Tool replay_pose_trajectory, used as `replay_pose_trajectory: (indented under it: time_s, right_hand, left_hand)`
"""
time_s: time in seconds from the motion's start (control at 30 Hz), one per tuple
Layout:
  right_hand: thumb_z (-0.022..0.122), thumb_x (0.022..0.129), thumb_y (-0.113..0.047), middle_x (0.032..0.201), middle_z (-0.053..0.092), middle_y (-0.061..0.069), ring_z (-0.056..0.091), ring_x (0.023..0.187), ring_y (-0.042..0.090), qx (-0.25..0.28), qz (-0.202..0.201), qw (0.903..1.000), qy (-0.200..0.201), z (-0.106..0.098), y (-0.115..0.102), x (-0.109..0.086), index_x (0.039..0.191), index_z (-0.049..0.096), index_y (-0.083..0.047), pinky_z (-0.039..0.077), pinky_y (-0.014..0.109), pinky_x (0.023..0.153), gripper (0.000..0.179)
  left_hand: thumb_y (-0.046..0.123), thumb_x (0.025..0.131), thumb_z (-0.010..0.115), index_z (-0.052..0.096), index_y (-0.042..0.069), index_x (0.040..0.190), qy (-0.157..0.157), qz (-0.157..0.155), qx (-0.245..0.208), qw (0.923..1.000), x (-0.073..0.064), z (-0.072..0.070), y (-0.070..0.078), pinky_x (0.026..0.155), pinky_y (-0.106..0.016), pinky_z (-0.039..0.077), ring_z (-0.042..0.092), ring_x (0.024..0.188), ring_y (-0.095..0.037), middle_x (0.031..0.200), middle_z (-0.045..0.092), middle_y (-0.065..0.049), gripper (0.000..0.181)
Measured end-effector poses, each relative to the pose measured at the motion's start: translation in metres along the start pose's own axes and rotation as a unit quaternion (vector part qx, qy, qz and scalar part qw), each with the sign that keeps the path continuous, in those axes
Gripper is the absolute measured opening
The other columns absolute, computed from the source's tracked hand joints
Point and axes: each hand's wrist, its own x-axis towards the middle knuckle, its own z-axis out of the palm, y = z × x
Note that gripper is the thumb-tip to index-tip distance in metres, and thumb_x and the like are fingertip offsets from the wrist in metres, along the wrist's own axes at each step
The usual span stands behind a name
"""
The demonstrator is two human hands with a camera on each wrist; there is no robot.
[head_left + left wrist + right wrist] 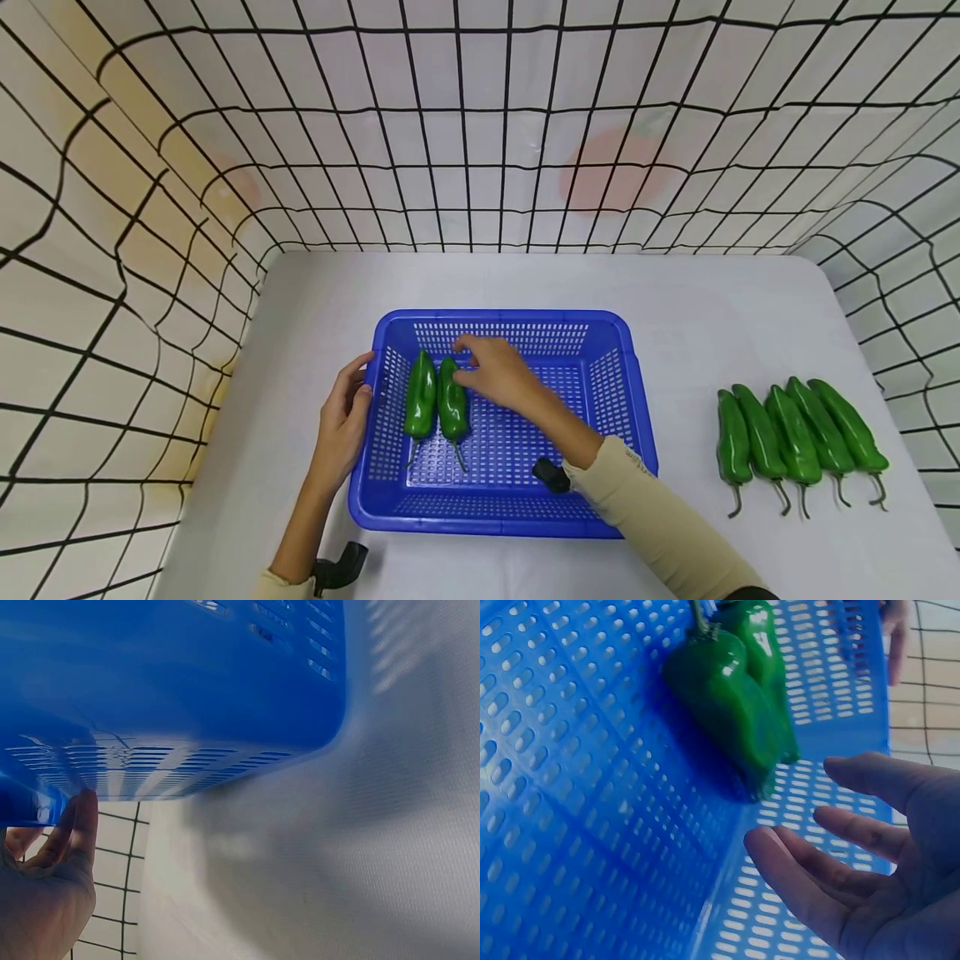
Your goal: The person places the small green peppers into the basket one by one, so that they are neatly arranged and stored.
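Note:
Inside a blue perforated plastic basket (502,527), two green peppers lie side by side near its left wall, stems toward me. One is the left pepper (420,400); the other is the right pepper (453,404). My right hand (495,371) hovers in the basket just beyond the right pepper's tip, fingers spread and nothing between them. The right wrist view shows a gap between this hand (885,862) and the peppers (724,697). Against the outside of the basket's left wall rests my left hand (342,421), its fingertips right at the rim.
Several green peppers (798,433) lie in a row on the white table (712,317), right of the basket. Black wire mesh (510,112) rises at the back and both sides. Dark wrist devices are strapped to both arms.

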Motion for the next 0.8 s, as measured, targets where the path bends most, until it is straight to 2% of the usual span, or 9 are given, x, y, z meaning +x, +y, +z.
replay_pose_trajectory:
  time_s: [0.1, 0.4, 0.57, 0.8]
  right_hand:
    - [0.073, 0.089, -0.017, 0.087, 0.065, 0.007, 0.057, 0.065, 0.017, 0.004, 0.005, 1.0000, 0.000, -0.008, 0.001, -0.005, 0.127, 0.064, -0.005, 0.048, 0.027, 0.054, 0.040]
    - [0.071, 0.091, -0.021, 0.100, 0.068, 0.008, 0.061, 0.074, 0.017, 0.008, 0.011, 0.9998, 0.014, -0.041, 0.009, -0.026, 0.129, 0.063, -0.010, 0.051, 0.031, 0.064, 0.041]
    - [0.068, 0.093, -0.022, 0.104, 0.068, 0.008, 0.062, 0.080, 0.019, -0.002, 0.025, 0.9987, 0.044, -0.058, 0.018, -0.043, 0.130, 0.063, -0.011, 0.052, 0.035, 0.068, 0.039]
    - [0.066, 0.096, -0.022, 0.107, 0.069, 0.007, 0.061, 0.086, 0.021, 0.005, 0.046, 0.9948, 0.091, -0.077, 0.034, -0.064, 0.129, 0.063, -0.012, 0.051, 0.033, 0.065, 0.036]
  left_hand:
    - [0.010, 0.106, 0.042, 0.045, 0.020, 0.148, 0.000, -0.001, 0.002, 1.0000, 0.000, 0.000, 0.000, 0.082, -0.023, 0.054, 0.064, 0.105, -0.028, 0.125, 0.062, -0.014, 0.044]
    - [0.010, 0.106, 0.042, 0.044, 0.021, 0.149, 0.000, -0.003, 0.003, 1.0000, 0.000, 0.001, 0.001, 0.083, -0.024, 0.054, 0.064, 0.106, -0.027, 0.127, 0.060, -0.013, 0.044]
    - [0.010, 0.106, 0.042, 0.044, 0.020, 0.149, 0.001, -0.006, 0.003, 1.0000, 0.000, 0.000, 0.001, 0.082, -0.023, 0.054, 0.064, 0.106, -0.028, 0.126, 0.060, -0.014, 0.044]
    - [0.011, 0.106, 0.043, 0.044, 0.022, 0.149, 0.003, -0.005, 0.006, 1.0000, -0.001, 0.001, 0.002, 0.082, -0.026, 0.055, 0.063, 0.106, -0.025, 0.128, 0.060, -0.011, 0.044]
